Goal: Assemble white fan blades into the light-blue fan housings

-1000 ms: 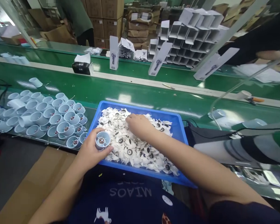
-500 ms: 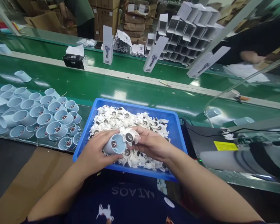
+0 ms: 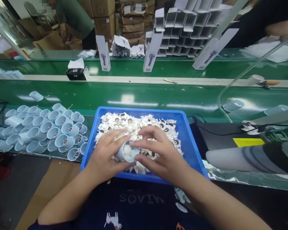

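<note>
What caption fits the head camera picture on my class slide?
The left hand and right hand hold a pale blue plastic cup over a blue tray of white fan rotors.

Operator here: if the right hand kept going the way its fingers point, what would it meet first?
The right hand would meet the pale blue plastic housing held in the left hand. Its fingers seem already against it, though depth is hard to judge from here.

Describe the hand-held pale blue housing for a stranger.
A blue tray sits at the green conveyor, heaped with white fan blades. Over it, left hand and right hand cup one pale blue housing, the only one lifted, unlike the pile at left.
</note>
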Tool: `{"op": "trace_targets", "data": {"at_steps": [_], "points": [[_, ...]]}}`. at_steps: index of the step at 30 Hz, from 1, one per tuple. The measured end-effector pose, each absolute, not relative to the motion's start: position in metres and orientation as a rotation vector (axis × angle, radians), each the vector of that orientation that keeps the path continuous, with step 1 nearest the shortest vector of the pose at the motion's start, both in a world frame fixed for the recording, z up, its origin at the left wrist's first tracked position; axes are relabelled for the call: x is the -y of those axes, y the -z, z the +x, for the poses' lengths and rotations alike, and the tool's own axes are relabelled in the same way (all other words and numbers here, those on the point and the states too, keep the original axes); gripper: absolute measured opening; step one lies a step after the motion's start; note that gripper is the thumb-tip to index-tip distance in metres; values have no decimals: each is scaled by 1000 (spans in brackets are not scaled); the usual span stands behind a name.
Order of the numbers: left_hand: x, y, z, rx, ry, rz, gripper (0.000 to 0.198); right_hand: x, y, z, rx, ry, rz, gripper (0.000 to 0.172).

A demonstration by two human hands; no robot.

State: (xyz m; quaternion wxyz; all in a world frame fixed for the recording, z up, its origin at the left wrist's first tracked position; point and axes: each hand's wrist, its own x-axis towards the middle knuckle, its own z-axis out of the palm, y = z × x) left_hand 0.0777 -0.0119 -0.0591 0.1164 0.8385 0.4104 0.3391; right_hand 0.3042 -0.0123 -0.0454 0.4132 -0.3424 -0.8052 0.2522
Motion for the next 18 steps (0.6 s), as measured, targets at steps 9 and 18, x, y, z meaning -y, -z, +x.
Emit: {"op": "trace_targets", "data": {"at_steps": [9,18], "points": [[-107,24,62,-1509,-708,2549,37,55,83,356,1767,-535,-1065,18],[-219,37,98,-1777,68,2308,40,74,108,366,1751,-685,-1196,17]]}}
